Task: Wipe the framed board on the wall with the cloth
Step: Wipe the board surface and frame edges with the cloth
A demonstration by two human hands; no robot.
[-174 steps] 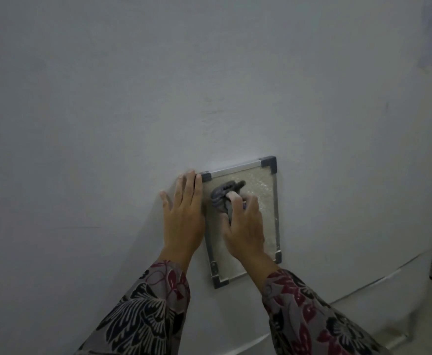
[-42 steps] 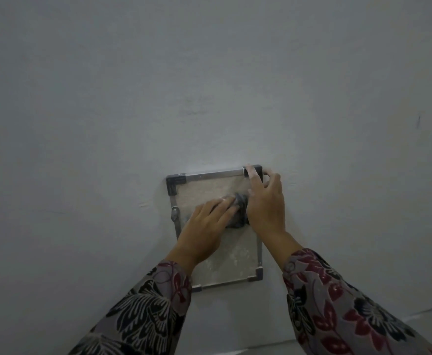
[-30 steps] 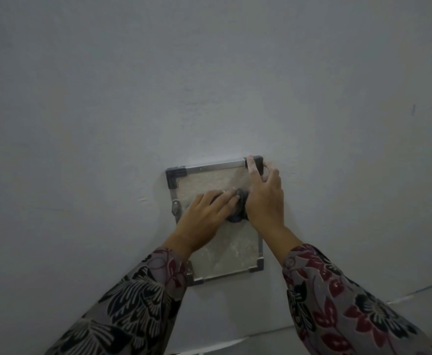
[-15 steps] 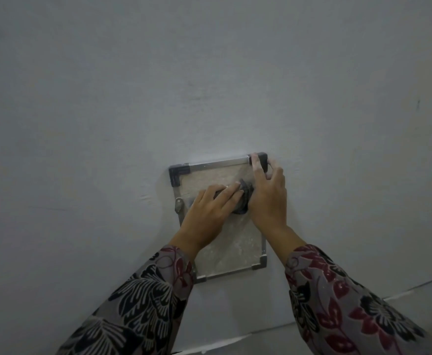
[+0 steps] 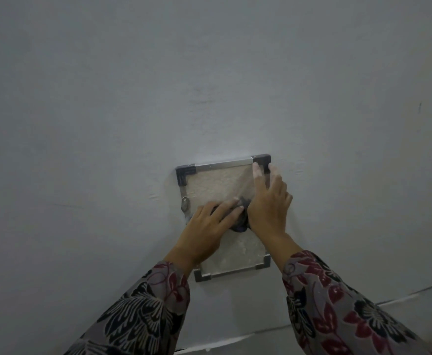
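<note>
The left hand [image 5: 207,229], fingers straight, is pressing the cloth [image 5: 241,223] mid-board. The right hand [image 5: 268,208], fingers spread, is bracing the framed board [image 5: 217,183] at its three o'clock edge. From the cloth, the upright board is stretching toward twelve and six.

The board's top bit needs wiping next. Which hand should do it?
Left hand: its fingers press the cloth on the board, just below that part. The right hand rests on the frame's right edge, likely steadying it.
</note>
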